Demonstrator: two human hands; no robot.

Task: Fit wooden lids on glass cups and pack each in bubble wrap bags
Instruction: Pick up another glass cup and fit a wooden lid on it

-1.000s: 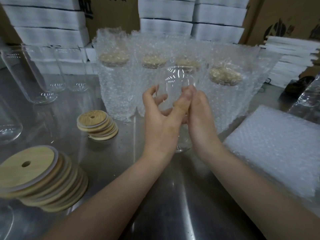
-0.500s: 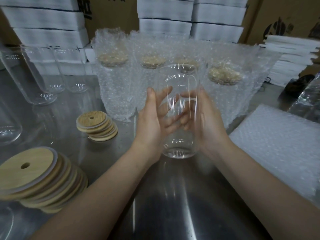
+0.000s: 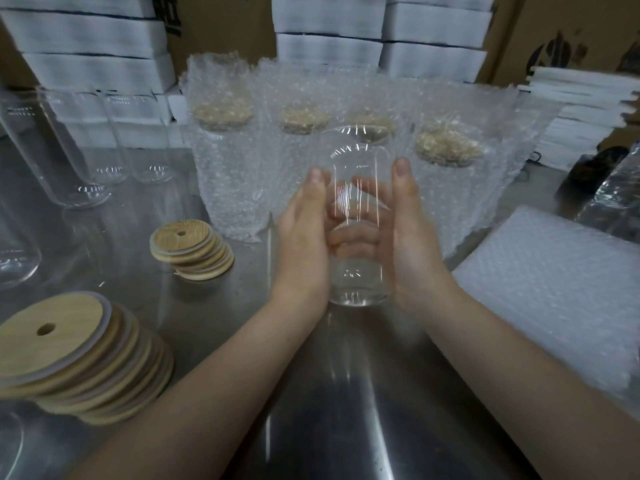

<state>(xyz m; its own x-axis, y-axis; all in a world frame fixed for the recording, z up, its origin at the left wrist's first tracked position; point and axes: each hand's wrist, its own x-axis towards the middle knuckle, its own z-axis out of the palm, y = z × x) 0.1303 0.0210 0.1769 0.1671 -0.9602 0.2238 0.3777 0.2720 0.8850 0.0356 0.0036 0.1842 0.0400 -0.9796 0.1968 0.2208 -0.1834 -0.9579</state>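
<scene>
1. The glass cup (image 3: pixel 358 161) is upright with its mouth open, over the middle of the desk (image 3: pixel 346 410), a bit closer to the far edge than the near one. Honestly can't tell if the base touches the steel or sits just off it.
2. The left hand (image 3: pixel 304 237) grips its left side and the right hand (image 3: pixel 412 244) grips its right side. Both thumbs point up along the near side. The fingers curl round the back, and you can see them through the glass. So both hands are wrapped on this one cup.
3. Right behind it, toward the far edge, four wrapped cups (image 3: pixel 225 168) stand in a row in bubble wrap bags. A wooden lid shows through the wrap near the top of each one. From this angle the held cup overlaps the third from the left.
4. Left of the hands sits a small stack of lids (image 3: pixel 190 251), slid a bit sideways, with a hole in the top one.
5. The near stack of lids (image 3: pixel 79 358) is by the near left corner, fanned out the same way, also with a hole on top.
6. Bare cups (image 3: pixel 79 150) stand at the far left of the desk. One more is cut off by the left side of the view.
7. By the right edge lies a flat pile of bubble wrap bags (image 3: pixel 554 282).
8. Behind the desk are stacked white boxes (image 3: pixel 97 36) and brown cartons (image 3: pixel 554 29). A pile of white sheets (image 3: pixel 581 109) sits at the far right.
</scene>
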